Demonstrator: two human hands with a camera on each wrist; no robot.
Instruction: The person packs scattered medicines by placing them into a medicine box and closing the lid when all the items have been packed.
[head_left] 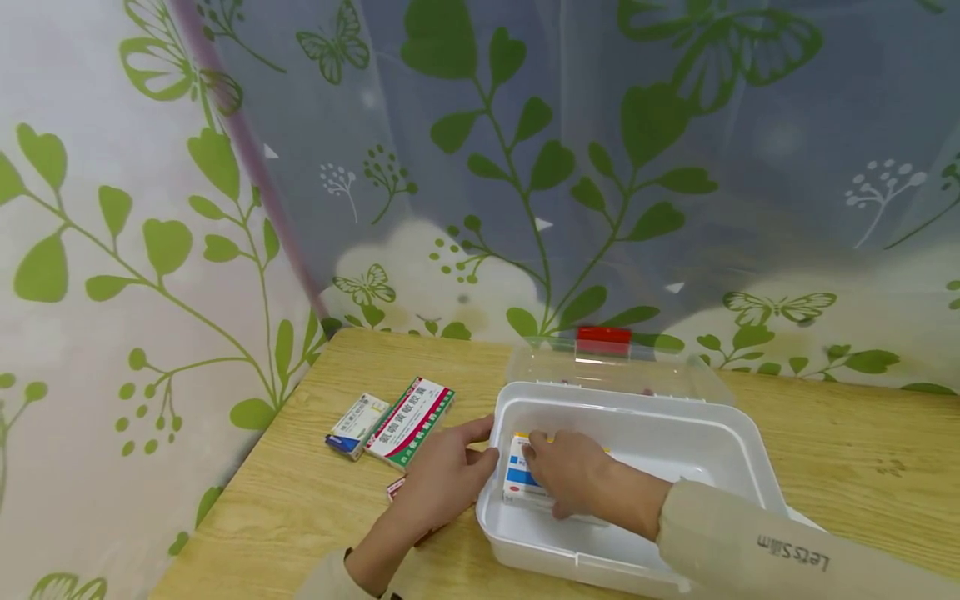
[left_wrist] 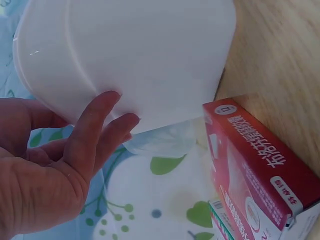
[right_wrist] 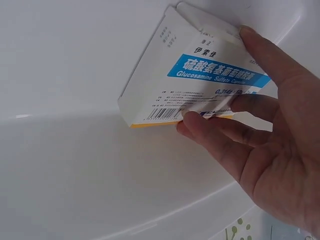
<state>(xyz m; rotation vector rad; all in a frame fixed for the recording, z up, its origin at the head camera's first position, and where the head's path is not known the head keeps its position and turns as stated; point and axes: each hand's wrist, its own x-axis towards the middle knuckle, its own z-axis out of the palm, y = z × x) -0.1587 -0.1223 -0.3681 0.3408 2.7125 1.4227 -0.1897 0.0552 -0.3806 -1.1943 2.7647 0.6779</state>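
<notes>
My right hand (head_left: 573,471) reaches into a white plastic storage box (head_left: 630,400) and grips a white medicine box (right_wrist: 200,75) with a blue band of lettering. In the right wrist view, the thumb is on one side of this medicine box and fingertips are on another, close to the storage box's inner wall. The medicine box is tilted in that view. My left hand (head_left: 450,467) holds the storage box at its left rim, with two fingertips against the outer wall in the left wrist view and another digit partly hidden behind its edge.
Left of the storage box lie a green, white and red medicine box (head_left: 411,422) and a smaller white-and-blue one (head_left: 357,426). A red medicine box (left_wrist: 260,165) is near my left hand. The clear lid (head_left: 555,362), with a red latch (head_left: 603,340), hangs open behind.
</notes>
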